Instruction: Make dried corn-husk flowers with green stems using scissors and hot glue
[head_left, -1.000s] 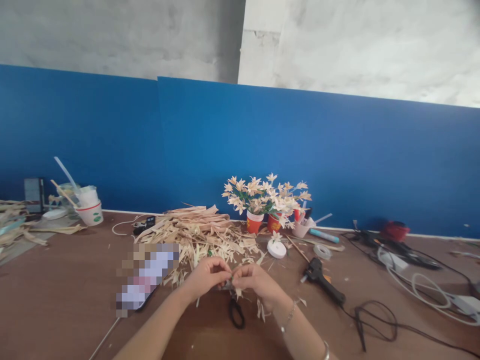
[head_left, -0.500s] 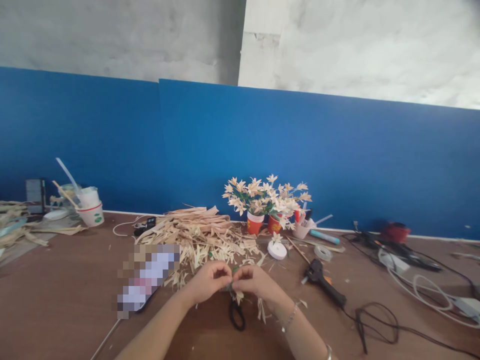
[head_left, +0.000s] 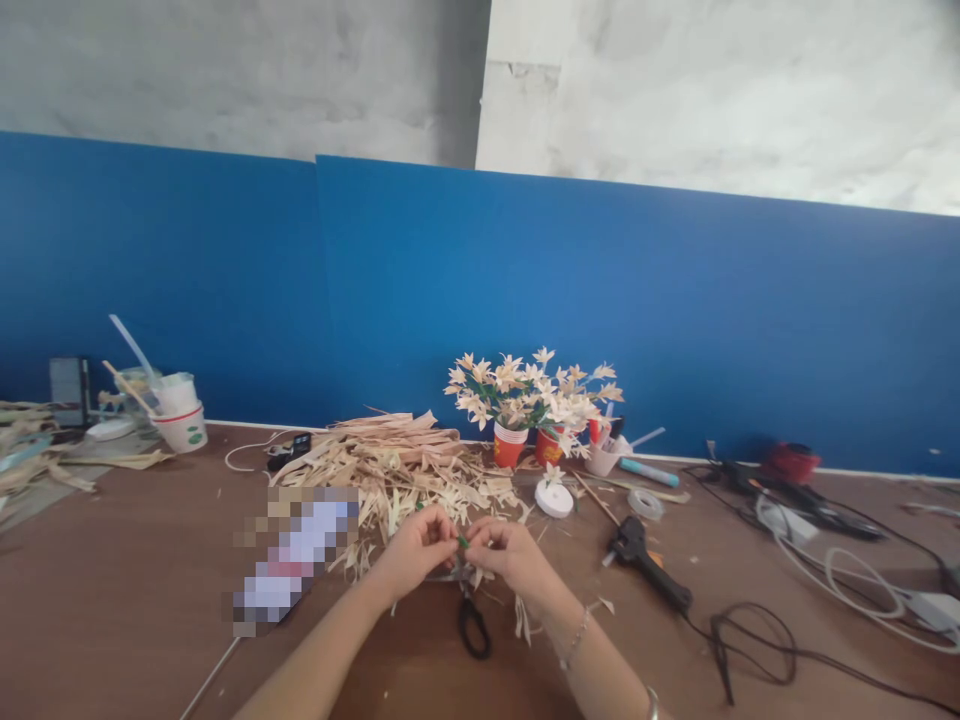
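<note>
My left hand (head_left: 422,549) and my right hand (head_left: 504,556) meet over the front middle of the table, fingertips pinched on a small green piece (head_left: 463,542) between them. Black-handled scissors (head_left: 474,628) lie just below, their blades partly hidden by the hands. Behind the hands spreads a pile of pale dried husk strips (head_left: 405,470). Cream flowers (head_left: 525,390) on green stems stand in a red paper cup (head_left: 509,446) and a second one beside it. A white round spool (head_left: 553,498) sits to the right, with one flower on it.
A black glue gun (head_left: 646,565) with its cable lies at the right, near a tape roll (head_left: 646,504). White and black cords and a power strip (head_left: 786,522) fill the far right. On the left are a blurred-out phone (head_left: 296,560) and a white cup (head_left: 181,428) holding sticks.
My fingertips have drawn slightly apart, and the green piece now shows between them. The pale petals that hung below my right hand no longer show there.
</note>
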